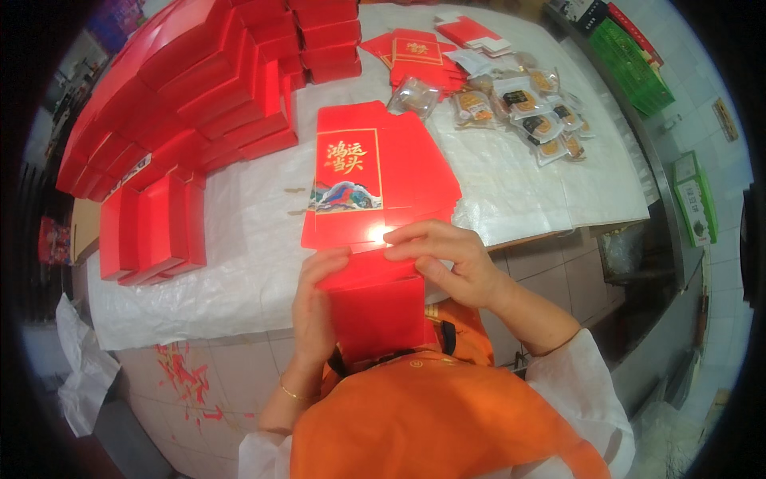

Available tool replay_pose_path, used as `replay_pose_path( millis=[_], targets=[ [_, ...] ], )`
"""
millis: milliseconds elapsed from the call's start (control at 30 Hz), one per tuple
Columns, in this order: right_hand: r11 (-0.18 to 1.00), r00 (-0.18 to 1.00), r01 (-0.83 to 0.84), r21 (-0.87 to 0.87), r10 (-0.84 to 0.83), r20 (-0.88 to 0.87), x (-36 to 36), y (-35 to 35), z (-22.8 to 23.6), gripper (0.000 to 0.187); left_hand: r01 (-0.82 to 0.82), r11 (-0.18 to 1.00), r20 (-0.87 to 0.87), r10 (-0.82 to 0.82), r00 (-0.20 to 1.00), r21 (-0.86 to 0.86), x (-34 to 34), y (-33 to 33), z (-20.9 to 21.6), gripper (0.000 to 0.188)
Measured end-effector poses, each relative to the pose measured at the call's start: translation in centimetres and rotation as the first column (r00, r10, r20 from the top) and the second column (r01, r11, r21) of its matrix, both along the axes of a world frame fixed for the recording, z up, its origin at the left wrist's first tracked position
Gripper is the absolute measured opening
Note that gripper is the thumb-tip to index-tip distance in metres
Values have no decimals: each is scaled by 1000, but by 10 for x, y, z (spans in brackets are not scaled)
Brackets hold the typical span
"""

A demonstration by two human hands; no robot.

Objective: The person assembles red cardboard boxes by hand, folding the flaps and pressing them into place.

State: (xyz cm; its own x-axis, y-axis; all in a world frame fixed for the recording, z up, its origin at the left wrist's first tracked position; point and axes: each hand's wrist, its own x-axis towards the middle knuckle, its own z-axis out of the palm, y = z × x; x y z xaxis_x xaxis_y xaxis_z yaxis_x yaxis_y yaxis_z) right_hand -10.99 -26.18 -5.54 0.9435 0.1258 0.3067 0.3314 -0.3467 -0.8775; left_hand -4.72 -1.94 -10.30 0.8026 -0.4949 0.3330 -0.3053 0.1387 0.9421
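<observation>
Head: red box (377, 311) at table edge (231, 326), bare sheet (251, 239) leftward.

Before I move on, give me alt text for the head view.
A person's left hand and right hand hold a red box at a white-covered table. Beyond lies flat, printed red cardboard; stacked red boxes stand left, clear-wrapped packets upper right.

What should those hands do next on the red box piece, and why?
Maybe press along the crease in the red box piece. Its far flap looks bent there, and the left hand and right hand are on either side of that end. The open red box on the left has folded walls, so a firm crease may help this one match.
</observation>
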Motion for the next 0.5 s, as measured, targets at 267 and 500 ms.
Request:
replay_pose_path(
  millis=[267,500],
  targets=[
    [999,998,7,-52,-4,57,-3,8,-2,29,-11,1000,-35,12,999,20,1,3,-2,48],
    [998,998,62,-29,-62,17,-8,13,-1,25,8,1000,-58,-7,998,13,1,0,1,44]
  ],
)
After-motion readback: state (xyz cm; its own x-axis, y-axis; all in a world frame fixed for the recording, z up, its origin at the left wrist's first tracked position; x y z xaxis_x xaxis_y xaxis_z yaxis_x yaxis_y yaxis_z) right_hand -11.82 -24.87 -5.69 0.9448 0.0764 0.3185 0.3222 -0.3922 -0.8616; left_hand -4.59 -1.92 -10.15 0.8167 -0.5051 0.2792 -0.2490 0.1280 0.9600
